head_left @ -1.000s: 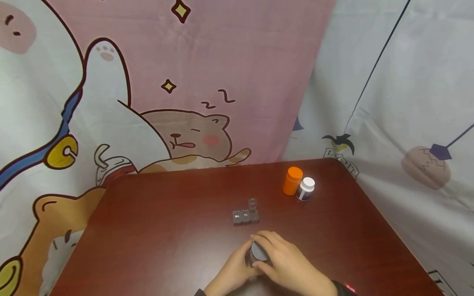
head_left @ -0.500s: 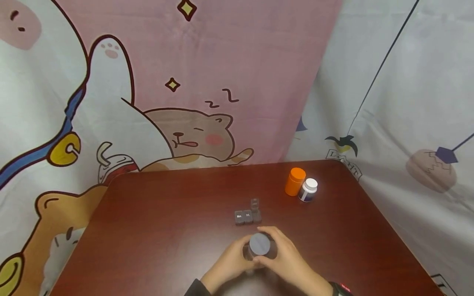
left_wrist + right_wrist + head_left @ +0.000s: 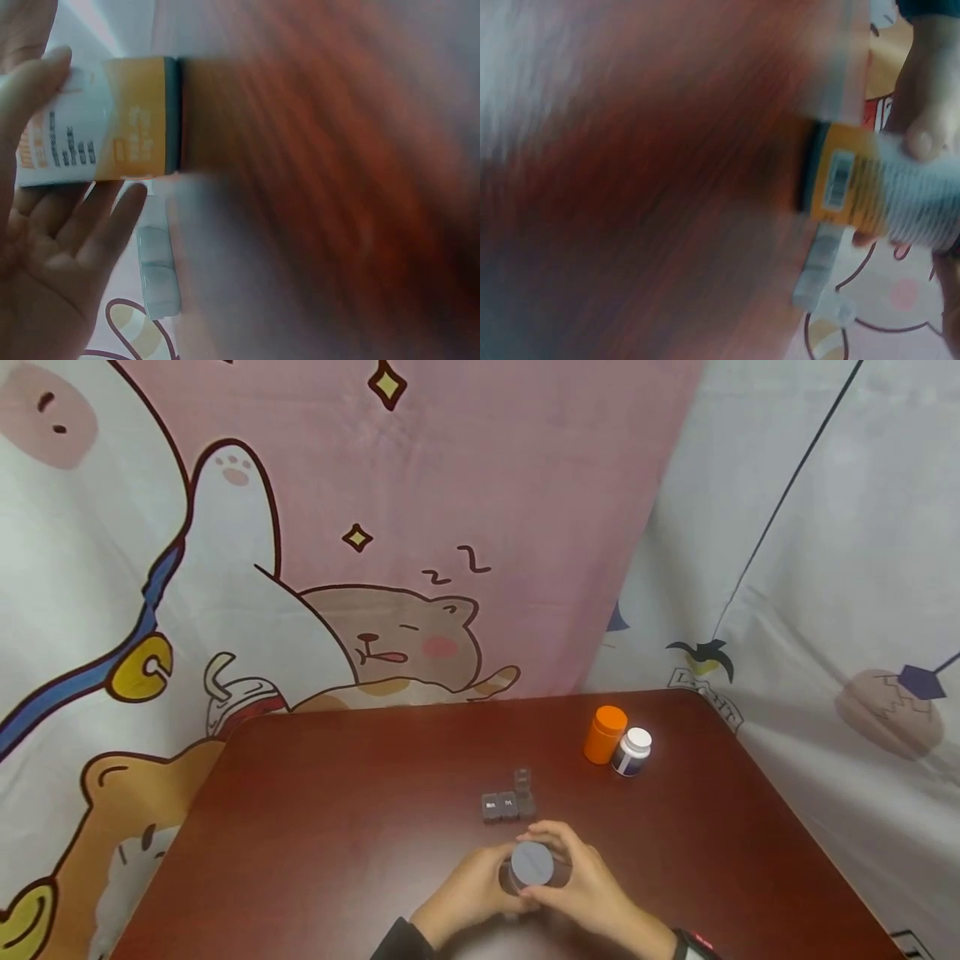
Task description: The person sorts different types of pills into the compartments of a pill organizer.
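A dark bottle (image 3: 135,120) with a white and orange label and a round grey lid (image 3: 532,863) stands upright between both hands near me. My left hand (image 3: 472,887) grips its body from the left, thumb on one side and fingers on the other. From the right, my right hand (image 3: 596,887) curls its thumb and fingers round the upper part, close to the lid. Just beyond the hands lies a small dark pill organizer (image 3: 500,807) with several compartments; the right-hand compartment's lid (image 3: 522,778) is raised. Whether the bottle touches the table is unclear.
An orange bottle (image 3: 604,737) and a smaller white bottle (image 3: 632,752) with a dark label stand side by side towards the table's back right. The dark reddish wooden table (image 3: 337,810) ends at a cartoon-printed curtain (image 3: 525,510) behind it.
My right fingers have shifted from over the grey lid to beside it, so its whole top shows. The bottle has become more upright. The other bottles and the pill organizer have not moved.
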Motion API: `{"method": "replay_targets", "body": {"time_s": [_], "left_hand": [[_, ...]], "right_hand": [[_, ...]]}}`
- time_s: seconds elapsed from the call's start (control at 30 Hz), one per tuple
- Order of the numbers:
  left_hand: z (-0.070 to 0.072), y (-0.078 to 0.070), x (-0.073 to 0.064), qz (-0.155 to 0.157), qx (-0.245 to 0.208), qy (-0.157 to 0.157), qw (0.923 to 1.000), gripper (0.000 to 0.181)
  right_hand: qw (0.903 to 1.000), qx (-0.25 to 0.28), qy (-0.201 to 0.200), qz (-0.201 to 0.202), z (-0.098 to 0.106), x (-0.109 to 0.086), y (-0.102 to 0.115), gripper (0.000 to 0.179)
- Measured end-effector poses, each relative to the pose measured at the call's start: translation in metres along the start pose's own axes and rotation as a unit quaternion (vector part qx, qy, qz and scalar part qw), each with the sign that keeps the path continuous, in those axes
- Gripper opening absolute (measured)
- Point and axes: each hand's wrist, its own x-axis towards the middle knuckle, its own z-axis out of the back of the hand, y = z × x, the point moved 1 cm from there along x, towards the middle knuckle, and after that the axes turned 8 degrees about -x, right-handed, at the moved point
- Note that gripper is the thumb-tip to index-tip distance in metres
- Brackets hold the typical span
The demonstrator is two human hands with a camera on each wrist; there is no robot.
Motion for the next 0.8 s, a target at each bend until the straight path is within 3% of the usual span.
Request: {"method": "replay_targets", "body": {"time_s": [0.2, 0.4, 0.5, 0.57, 0.7, 0.8], "left_hand": [[0.001, 0.003, 0.003, -0.009, -0.014, 0.026, 0.9995, 0.06], [0.003, 0.004, 0.004, -0.033, -0.013, 0.044, 0.9984, 0.054], [0.002, 0.003, 0.003, -0.029, -0.014, 0.035, 0.9989, 0.053], [0.0, 0.003, 0.001, -0.018, -0.022, 0.024, 0.9993, 0.052], [-0.007, -0.001, -0.005, 0.019, -0.052, -0.008, 0.9985, 0.054], [-0.011, -0.004, -0.008, 0.041, -0.074, -0.037, 0.9957, 0.057]], "right_hand": [[0.9982, 0.029, 0.045, 0.028, 0.009, 0.006, 0.003, 0.063], [0.9857, 0.096, 0.107, 0.087, 0.007, 0.009, -0.021, 0.068], [0.981, 0.121, 0.137, 0.066, 0.003, 0.004, -0.034, 0.07], [0.9825, 0.123, 0.135, 0.038, 0.001, -0.001, -0.037, 0.073], [0.9943, 0.065, 0.075, -0.04, -0.001, -0.014, -0.031, 0.07], [0.9951, 0.009, 0.025, -0.096, -0.007, -0.021, -0.019, 0.064]]}}
